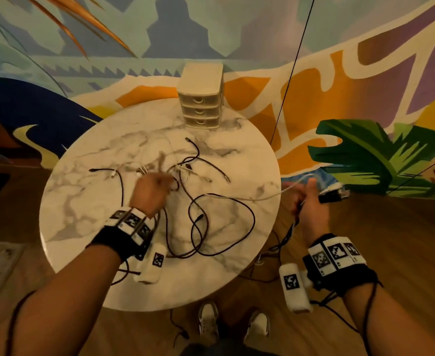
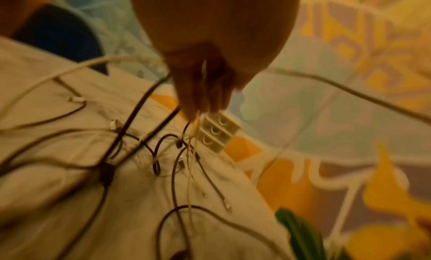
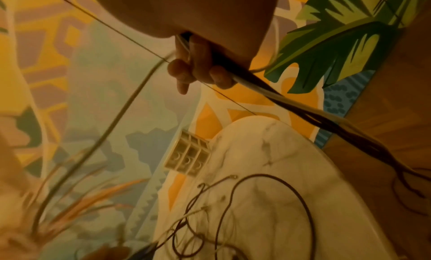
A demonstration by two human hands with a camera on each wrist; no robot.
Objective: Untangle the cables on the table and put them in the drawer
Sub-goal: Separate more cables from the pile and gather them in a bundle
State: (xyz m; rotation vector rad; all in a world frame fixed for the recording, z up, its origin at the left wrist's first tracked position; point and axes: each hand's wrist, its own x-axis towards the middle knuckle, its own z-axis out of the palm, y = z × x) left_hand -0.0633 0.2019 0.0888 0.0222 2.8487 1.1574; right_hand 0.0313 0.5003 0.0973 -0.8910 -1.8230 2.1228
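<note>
A tangle of black and white cables [image 1: 185,176] lies in the middle of the round marble table [image 1: 82,201]. My left hand [image 1: 157,185] hovers over the tangle, blurred, and pinches a thin white cable [image 2: 190,171] between its fingertips [image 2: 200,98]. My right hand [image 1: 307,199] is off the table's right edge. It grips a bundle of black and white cables [image 3: 303,112] that hangs toward the floor. A white cable [image 1: 257,199] runs from that hand back onto the table. The small white drawer unit [image 1: 201,98] stands at the far edge, its three drawers closed.
Behind the table is a painted mural wall, with a thin black cord [image 1: 288,86] hanging in front of it. Around the table is wood floor, with my shoes [image 1: 208,322] near the front edge. Black cables [image 1: 177,327] trail over the front edge onto the floor.
</note>
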